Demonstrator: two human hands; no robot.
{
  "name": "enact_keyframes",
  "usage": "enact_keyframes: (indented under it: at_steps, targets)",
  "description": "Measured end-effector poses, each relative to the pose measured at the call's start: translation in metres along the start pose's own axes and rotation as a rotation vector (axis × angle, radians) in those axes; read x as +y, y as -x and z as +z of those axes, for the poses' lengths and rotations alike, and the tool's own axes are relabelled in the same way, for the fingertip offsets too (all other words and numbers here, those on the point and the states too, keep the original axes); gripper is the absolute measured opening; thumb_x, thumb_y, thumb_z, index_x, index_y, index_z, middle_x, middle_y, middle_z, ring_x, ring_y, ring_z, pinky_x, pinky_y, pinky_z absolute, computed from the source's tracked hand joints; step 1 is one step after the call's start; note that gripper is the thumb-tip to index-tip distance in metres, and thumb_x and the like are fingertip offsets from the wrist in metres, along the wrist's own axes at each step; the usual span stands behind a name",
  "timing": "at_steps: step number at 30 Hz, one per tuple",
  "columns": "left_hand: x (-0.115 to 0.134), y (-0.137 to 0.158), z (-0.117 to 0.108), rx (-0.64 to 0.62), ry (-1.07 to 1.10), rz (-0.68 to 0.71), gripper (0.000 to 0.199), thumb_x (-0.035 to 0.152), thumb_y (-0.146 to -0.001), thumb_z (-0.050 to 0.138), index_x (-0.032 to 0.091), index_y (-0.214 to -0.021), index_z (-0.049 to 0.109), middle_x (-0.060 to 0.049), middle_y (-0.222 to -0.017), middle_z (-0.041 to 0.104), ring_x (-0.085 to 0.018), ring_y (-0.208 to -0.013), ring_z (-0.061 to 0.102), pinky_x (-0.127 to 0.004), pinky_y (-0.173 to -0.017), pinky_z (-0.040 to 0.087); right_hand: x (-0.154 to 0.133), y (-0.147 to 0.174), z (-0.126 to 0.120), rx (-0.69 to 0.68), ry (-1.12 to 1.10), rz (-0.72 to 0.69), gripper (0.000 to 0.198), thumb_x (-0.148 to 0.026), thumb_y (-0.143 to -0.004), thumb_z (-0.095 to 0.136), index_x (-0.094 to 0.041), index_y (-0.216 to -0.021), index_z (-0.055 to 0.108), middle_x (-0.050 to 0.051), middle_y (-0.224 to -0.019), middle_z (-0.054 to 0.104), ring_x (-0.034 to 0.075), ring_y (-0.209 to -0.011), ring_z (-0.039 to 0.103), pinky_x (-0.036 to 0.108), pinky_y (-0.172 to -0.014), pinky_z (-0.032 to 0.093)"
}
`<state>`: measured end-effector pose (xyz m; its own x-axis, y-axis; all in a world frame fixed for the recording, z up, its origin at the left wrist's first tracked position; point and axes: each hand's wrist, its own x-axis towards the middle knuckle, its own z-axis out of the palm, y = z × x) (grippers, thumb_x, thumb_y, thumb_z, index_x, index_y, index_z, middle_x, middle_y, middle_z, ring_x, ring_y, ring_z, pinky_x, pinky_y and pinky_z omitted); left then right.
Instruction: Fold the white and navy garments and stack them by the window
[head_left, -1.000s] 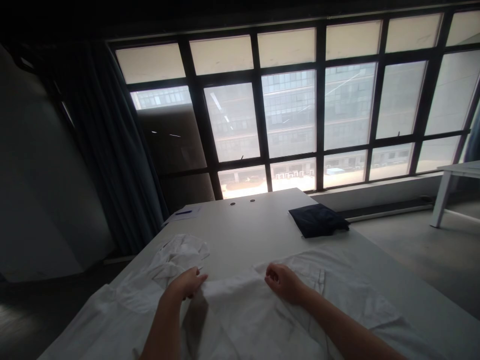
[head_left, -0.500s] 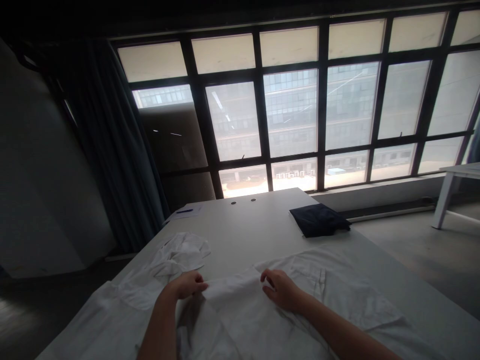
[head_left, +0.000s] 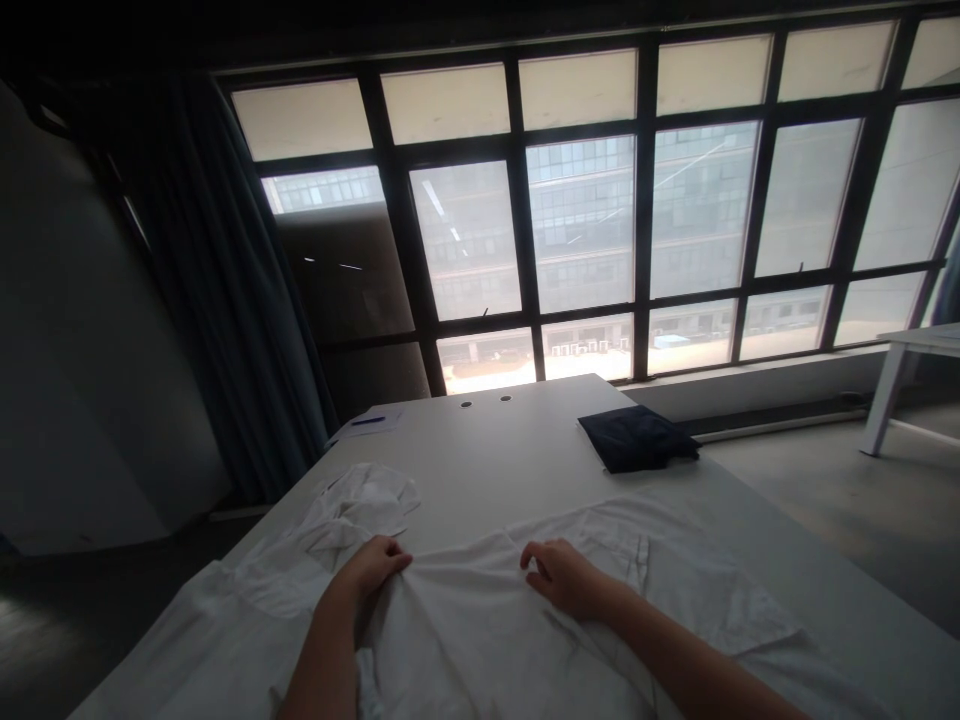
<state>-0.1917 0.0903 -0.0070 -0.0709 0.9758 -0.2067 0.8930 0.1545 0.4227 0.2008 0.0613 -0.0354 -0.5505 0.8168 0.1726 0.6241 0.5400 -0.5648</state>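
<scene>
A thin white garment (head_left: 480,610) lies spread and rumpled over the near part of the table. My left hand (head_left: 373,568) pinches its upper edge between thumb and fingers, and creases fan out from that grip. My right hand (head_left: 559,575) rests on the cloth farther right, its fingers bent, with a gap between thumb and forefinger and no cloth visible between them. Beyond the left hand is a crumpled part of white cloth (head_left: 360,505); whether it belongs to the same garment I cannot tell.
A folded dark navy cloth (head_left: 637,438) lies near the right edge of the white table (head_left: 495,455). A pen (head_left: 368,420) sits on paper at the far left. Past the table stand a dark curtain (head_left: 247,350) and large windows; another white table (head_left: 885,395) is at right.
My left hand has drawn the pinched edge slightly up and left, pulling the cloth tauter with sharper creases. The right hand has barely moved.
</scene>
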Motion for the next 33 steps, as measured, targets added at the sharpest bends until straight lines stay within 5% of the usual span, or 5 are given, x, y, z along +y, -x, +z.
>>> enact_keyframes:
  at_steps: [5,8,16,26,33]
  targets:
    - [0.009,-0.003,-0.001,0.068,-0.043,-0.002,0.022,0.037,-0.072,0.073,0.018,-0.068,0.065,-0.002,-0.07,0.069,-0.023,-0.075,0.067,-0.028,-0.068,0.044,-0.001,0.001,0.001,0.006,-0.01,-0.012,0.024,-0.024,-0.083,0.059,-0.024,-0.104,0.069,-0.002,-0.074,0.065,0.016,-0.072,0.056,0.03,-0.086,0.039]
    - [0.034,-0.008,0.008,0.152,-0.086,0.063,0.024,0.041,-0.083,0.064,0.017,-0.077,0.065,-0.006,-0.079,0.071,-0.023,-0.08,0.066,-0.028,-0.071,0.043,-0.001,0.001,-0.001,-0.01,-0.061,-0.023,0.022,-0.023,-0.082,0.059,-0.024,-0.1,0.07,-0.005,-0.069,0.062,0.013,-0.065,0.053,0.031,-0.089,0.038]
    - [0.113,-0.007,0.075,0.228,-0.152,0.305,0.029,0.042,-0.099,0.048,0.021,-0.098,0.067,-0.008,-0.104,0.072,-0.021,-0.098,0.065,-0.027,-0.083,0.04,0.0,0.0,-0.001,0.006,-0.12,-0.005,0.021,-0.02,-0.078,0.059,-0.024,-0.095,0.071,-0.008,-0.06,0.057,0.011,-0.056,0.048,0.028,-0.083,0.04]
    - [0.113,-0.001,0.08,0.182,-0.264,0.293,0.035,0.051,-0.097,0.05,0.021,-0.091,0.066,-0.011,-0.101,0.071,-0.026,-0.098,0.065,-0.031,-0.082,0.041,-0.001,-0.001,-0.006,-0.064,-0.076,-0.032,0.022,-0.021,-0.08,0.058,-0.026,-0.097,0.072,-0.005,-0.067,0.063,0.012,-0.062,0.052,0.031,-0.09,0.04]
    - [0.109,-0.001,0.076,0.129,-0.266,0.209,0.04,0.055,-0.098,0.044,0.022,-0.103,0.066,-0.012,-0.101,0.073,-0.026,-0.094,0.068,-0.031,-0.076,0.042,0.001,-0.001,-0.005,-0.086,0.009,-0.049,0.025,-0.024,-0.082,0.059,-0.026,-0.104,0.07,-0.002,-0.074,0.067,0.016,-0.071,0.058,0.032,-0.091,0.039]
